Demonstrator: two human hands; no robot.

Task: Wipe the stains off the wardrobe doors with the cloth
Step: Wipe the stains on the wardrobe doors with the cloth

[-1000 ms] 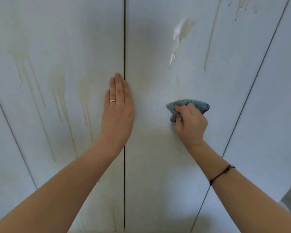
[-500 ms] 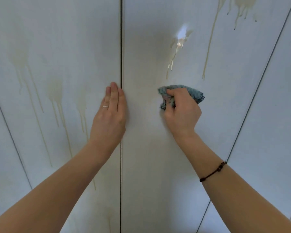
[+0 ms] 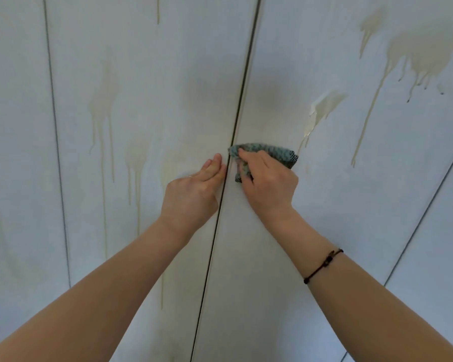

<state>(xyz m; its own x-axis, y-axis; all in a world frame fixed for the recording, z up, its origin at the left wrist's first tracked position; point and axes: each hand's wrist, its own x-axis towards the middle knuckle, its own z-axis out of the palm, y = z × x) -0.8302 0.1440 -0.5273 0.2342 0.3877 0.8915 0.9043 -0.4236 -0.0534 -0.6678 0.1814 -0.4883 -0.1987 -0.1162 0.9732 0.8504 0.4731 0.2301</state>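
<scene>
White wardrobe doors fill the view, the left door (image 3: 147, 74) and the right door (image 3: 311, 231) meeting at a dark seam. My right hand (image 3: 268, 182) grips a bunched teal cloth (image 3: 270, 150) and presses it on the right door just beside the seam. My left hand (image 3: 194, 192) lies flat with straight fingers on the left door, its fingertips at the seam. Beige drip stains (image 3: 102, 111) run down the left door. A large beige splash (image 3: 424, 52) and a wet glossy smear (image 3: 322, 108) mark the right door above the cloth.
Two further door panels show, one at the far left (image 3: 13, 152) and one at the far right (image 3: 445, 231), each behind a thin dark gap. A dark cord bracelet (image 3: 322, 266) sits on my right wrist.
My right hand has slid the cloth up and left to the seam. The view has swung left and tilted up, showing more of the upper stains. My left hand stays flat at the seam.
</scene>
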